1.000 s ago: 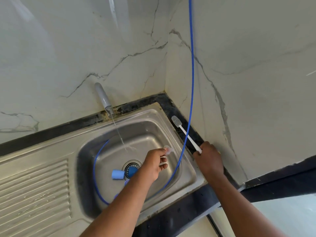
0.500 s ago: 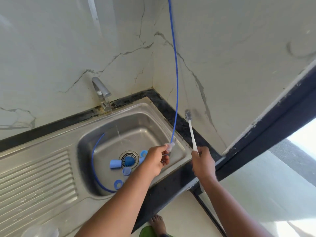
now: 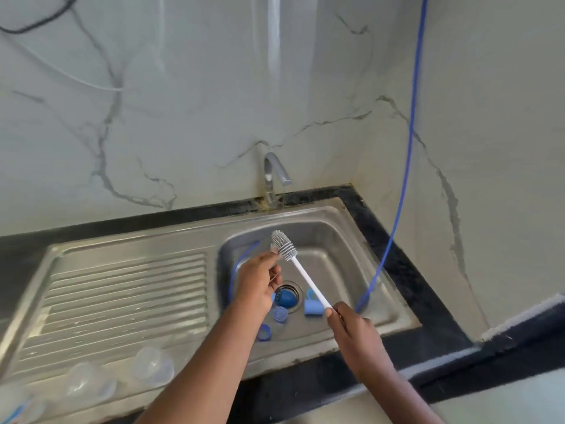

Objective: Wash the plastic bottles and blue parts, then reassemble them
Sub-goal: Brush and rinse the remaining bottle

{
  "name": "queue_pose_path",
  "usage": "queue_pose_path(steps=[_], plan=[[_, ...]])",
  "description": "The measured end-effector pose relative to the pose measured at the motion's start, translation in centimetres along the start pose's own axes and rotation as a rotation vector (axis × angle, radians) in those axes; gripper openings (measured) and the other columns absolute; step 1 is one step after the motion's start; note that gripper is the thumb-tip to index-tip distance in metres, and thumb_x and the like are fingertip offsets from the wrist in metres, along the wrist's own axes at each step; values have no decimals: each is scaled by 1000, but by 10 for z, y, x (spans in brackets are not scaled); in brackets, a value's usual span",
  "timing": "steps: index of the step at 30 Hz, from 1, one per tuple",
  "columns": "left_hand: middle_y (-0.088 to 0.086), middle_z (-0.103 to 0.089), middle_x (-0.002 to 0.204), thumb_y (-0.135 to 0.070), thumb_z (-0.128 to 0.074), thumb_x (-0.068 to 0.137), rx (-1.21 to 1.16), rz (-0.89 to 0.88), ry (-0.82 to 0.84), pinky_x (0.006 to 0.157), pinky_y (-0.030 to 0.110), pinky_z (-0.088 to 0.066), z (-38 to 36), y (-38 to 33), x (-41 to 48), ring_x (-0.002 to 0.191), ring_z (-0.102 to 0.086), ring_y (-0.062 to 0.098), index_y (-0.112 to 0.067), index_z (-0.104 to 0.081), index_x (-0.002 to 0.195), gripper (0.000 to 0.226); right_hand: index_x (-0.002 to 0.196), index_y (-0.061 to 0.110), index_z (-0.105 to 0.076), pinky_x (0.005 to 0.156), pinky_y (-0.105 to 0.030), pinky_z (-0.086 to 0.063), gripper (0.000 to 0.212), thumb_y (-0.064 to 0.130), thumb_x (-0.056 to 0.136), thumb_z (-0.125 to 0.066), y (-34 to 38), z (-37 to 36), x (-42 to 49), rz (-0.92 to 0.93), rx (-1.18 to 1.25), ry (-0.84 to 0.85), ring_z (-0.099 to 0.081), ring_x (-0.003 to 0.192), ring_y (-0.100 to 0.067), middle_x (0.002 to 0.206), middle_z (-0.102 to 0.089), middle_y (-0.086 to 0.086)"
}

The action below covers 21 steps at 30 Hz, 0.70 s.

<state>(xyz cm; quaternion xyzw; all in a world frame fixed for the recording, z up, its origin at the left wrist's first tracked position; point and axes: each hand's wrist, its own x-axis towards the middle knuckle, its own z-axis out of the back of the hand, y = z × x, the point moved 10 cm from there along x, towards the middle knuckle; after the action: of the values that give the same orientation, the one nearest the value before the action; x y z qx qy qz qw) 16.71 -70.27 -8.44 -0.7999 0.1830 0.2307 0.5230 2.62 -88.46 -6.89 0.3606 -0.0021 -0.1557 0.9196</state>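
Right hand (image 3: 356, 328) clamped on the butt of the brush (image 3: 301, 272). Its long axis runs up and left, bristle head ending just beside the left hand (image 3: 260, 281). Left hand pinches a small clear part (image 3: 274, 248) at the fingertips, touching or nearly touching the bristles; cannot tell which. Left hand is nearer the blue parts (image 3: 313, 309) around the drain in the sink (image 3: 342, 221). Clear bottles (image 3: 153, 364) lie on the drainboard, well apart. No readable writing.

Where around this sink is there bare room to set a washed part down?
The ribbed steel drainboard is bare between the basin and the clear plastic bottles at its front edge. The basin floor around the drain is crowded with blue plastic parts.
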Motion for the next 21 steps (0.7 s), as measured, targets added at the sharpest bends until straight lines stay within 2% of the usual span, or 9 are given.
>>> queue_pose_path(steps=[4, 7, 11, 14, 18, 21], plan=[[1, -65, 71, -14, -70, 93, -30, -17, -17, 54, 23, -47, 11, -14, -8, 63, -66, 13, -14, -69, 87, 6, 81, 28, -41, 64, -44, -43, 31, 49, 103, -42, 23, -8, 27, 81, 13, 38, -49, 65, -28, 60, -53, 2], [0, -63, 67, -11, -66, 94, -90, -9, -69, 54, 24, -47, 19, -20, -7, 71, -73, 18, -10, -65, 84, 10, 81, 27, -39, 65, -45, -43, 31, 49, 103, -41, 38, -16, 44, 153, -7, 84, -47, 63, -26, 61, -51, 1], [-4, -65, 58, -10, -61, 96, -269, 13, -180, 61, 26, -42, 35, -29, -1, 73, -67, 15, -11, -63, 78, 17, 83, 43, -39, 64, -41, -46, 22, 52, 103, -37, 43, -29, 53, 217, -58, 183, -55, 66, -19, 71, -61, 2], [-5, -67, 59, -14, -64, 95, -367, -4, -234, 60, 25, -39, 35, -27, -1, 71, -68, 12, -13, -66, 82, 14, 84, 60, -35, 57, -35, -38, 22, 50, 104, -36, 55, -34, 62, 254, -68, 218, -50, 63, -19, 68, -55, 3], [-4, -75, 75, -20, -67, 96, -367, -45, -248, 59, 25, -40, 21, -27, -1, 72, -73, 9, -13, -72, 88, 11, 85, 48, -36, 55, -35, -39, 18, 50, 103, -35, 65, -34, 82, 285, -72, 207, -54, 61, -19, 63, -56, 1], [0, -74, 76, -17, -68, 95, -433, -95, -338, 57, 21, -43, 35, -41, 4, 67, -66, 8, -11, -72, 89, 9, 87, 60, -34, 55, -32, -37, 18, 51, 103, -35, 56, -36, 80, 301, -100, 261, -53, 61, -15, 66, -57, 1]])
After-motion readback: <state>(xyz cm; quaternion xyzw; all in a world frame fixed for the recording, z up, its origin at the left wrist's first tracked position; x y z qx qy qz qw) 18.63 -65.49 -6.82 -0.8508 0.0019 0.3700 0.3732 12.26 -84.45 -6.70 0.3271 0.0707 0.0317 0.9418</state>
